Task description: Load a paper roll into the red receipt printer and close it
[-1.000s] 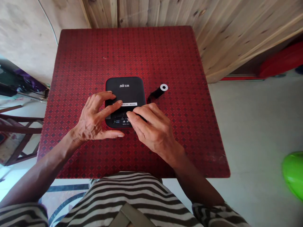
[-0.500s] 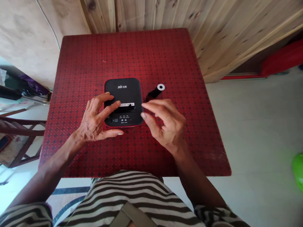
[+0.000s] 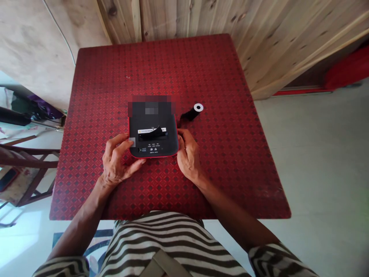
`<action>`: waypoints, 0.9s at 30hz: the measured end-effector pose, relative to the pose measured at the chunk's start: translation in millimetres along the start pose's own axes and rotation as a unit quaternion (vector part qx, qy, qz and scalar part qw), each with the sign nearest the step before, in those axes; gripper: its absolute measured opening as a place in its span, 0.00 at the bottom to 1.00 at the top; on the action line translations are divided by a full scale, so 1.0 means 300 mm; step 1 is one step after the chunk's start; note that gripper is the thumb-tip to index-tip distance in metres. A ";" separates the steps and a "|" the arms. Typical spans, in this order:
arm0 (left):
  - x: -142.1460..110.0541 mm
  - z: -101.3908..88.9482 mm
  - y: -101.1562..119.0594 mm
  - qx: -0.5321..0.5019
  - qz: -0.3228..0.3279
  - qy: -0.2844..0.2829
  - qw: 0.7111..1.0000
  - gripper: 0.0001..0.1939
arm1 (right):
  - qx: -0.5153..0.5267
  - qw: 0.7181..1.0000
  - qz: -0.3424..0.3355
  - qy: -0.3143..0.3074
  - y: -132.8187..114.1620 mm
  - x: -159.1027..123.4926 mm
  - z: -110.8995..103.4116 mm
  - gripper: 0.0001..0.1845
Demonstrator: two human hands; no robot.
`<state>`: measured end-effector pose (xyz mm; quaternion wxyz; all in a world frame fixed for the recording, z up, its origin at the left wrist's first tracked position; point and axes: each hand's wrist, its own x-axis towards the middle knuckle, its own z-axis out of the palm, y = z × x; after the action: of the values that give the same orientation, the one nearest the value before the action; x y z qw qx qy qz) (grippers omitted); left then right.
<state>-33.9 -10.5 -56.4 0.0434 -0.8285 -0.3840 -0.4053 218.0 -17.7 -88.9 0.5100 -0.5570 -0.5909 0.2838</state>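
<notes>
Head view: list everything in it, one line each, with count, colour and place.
Table: 1, patterned red, centre
Device: 1, black with red edging, on the table
Label: 1, white, device's upper face
Strip: 1, black, on the device, overlapping the label
Roll: 1, black with white end, table, right of the device
Chair: 1, dark brown, left
Wall: wooden, light brown, beyond the table
Cable: 1, pale, upper left
Unclear object: 1, red, upper right
Floor: pale grey, right
Shirt: 1, striped dark and pale, bottom
Left hand: 1, device's left
Right hand: 1, device's right
</notes>
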 end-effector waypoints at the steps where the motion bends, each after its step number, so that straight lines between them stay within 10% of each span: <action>1: 0.002 0.000 0.000 -0.001 -0.001 -0.001 1.000 0.33 | -0.001 1.000 -0.003 -0.002 0.000 0.001 -0.002 0.21; 27: 0.013 -0.025 0.015 -0.001 -0.010 -0.015 1.000 0.31 | 0.005 0.999 0.035 -0.013 -0.006 -0.002 -0.006 0.23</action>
<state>-34.3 -14.1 -47.7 0.0325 -0.8304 -0.3928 -0.3938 219.0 -19.1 -86.9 0.4945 -0.5712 -0.5763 0.3116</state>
